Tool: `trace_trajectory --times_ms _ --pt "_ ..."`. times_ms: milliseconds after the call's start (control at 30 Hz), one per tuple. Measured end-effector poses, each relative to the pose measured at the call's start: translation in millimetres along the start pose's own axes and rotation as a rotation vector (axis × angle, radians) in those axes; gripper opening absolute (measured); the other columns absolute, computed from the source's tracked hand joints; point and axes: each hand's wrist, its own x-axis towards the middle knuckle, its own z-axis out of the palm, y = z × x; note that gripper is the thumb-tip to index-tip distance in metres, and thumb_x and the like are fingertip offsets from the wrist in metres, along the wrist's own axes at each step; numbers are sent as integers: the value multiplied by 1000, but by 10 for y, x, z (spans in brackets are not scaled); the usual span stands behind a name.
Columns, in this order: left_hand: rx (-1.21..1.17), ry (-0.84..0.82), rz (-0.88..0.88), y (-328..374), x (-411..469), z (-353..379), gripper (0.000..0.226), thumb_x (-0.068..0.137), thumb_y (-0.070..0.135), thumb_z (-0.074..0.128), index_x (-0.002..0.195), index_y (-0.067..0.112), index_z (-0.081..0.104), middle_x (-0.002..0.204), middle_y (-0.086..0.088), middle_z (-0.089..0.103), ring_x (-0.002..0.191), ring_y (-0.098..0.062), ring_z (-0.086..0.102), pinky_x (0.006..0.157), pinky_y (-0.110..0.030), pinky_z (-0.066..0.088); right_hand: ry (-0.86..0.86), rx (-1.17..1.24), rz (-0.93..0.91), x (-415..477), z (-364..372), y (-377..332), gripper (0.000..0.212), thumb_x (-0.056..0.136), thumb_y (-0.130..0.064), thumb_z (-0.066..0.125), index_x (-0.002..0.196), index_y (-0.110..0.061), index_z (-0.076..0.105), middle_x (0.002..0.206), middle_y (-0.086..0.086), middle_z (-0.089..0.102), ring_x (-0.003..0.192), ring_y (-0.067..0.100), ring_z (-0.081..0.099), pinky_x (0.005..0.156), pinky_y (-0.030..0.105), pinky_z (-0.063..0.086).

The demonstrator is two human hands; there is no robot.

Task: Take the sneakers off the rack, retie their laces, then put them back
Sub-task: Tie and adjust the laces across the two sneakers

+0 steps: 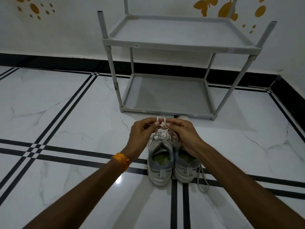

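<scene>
Two sneakers (pixel 171 161) sit on the floor (pixel 66 113) before the rack (pixel 178 45). My left hand (pixel 142 131) and right hand (pixel 183 133) each pinch a lace loop (pixel 160 120).

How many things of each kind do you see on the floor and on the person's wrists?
Sneakers: 2, left one, right one
Shoe rack: 1
Orange wrist thread: 1
Total: 4

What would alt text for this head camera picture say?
Two bare hands, left hand and right hand, pinch loops of a white lace above the left sneaker of a pair on a tiled floor. The right sneaker has loose laces; behind stands a grey rack.
</scene>
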Motion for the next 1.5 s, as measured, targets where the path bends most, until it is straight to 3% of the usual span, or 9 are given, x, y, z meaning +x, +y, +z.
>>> trace_trajectory --times_ms 300,500,700,900,1067,1200,1267,1400,1500 --pt "214 44 147 -93 -21 113 17 99 17 53 107 10 65 97 -3 72 84 -12 71 76 -21 58 -34 -148 -63 8 66 7 19 95 -7 56 100 -17 71 80 8 70 61 11 53 53 20 44" --pt "264 -16 147 -109 4 104 11 97 16 54 105 12 61 90 -5 73 83 -14 71 79 -26 58 -56 -204 -37 40 1 27 23 94 -1 52 111 -7 66 79 12 66 61 10 55 53 19 44" --pt "79 -132 -129 -29 46 -7 26 91 14 65 103 9 43 86 -14 75 75 -20 74 61 -17 54 -50 -235 30 71 -26 69 22 91 -1 54 112 -6 62 77 7 68 62 12 55 54 20 43" --pt "69 -99 -60 -72 66 -23 10 83 12 73 92 7 72 79 -7 76 73 -17 73 65 -17 53 -129 -266 66 112 -60 21 25 91 0 55 114 -10 60 75 7 66 65 15 55 57 25 43" --pt "7 -120 -133 -80 82 60 14 80 14 76 91 5 76 82 -10 75 75 -21 72 70 -24 57 -188 -371 28 97 -37 52 25 91 -9 61 113 -21 62 85 9 70 76 20 63 70 32 54" --pt "-75 -77 -387 -55 107 89 43 74 14 82 108 4 57 92 -19 73 71 -21 71 61 -22 55 -217 -438 -49 75 -60 60 30 91 -9 61 117 -24 60 99 15 71 92 30 69 87 44 56" --pt "-128 -132 -503 -50 152 68 52 76 17 81 116 9 50 103 -21 70 80 -21 70 66 -23 55 -261 -463 -81 58 -69 54 30 90 -11 64 116 -24 61 103 14 71 96 31 69 90 47 57" --pt "-145 -264 -408 -62 213 38 28 85 11 72 110 2 64 89 -12 70 80 -18 68 65 -20 54 -283 -483 -130 57 -67 28 29 90 -6 63 115 -21 63 104 9 72 97 26 70 90 47 57" --pt "-95 -207 -302 -119 155 108 14 87 13 69 98 4 65 84 -12 70 78 -20 68 67 -22 54 -256 -491 -145 44 -66 46 31 92 -1 58 116 -19 60 99 9 72 90 24 70 84 41 59"
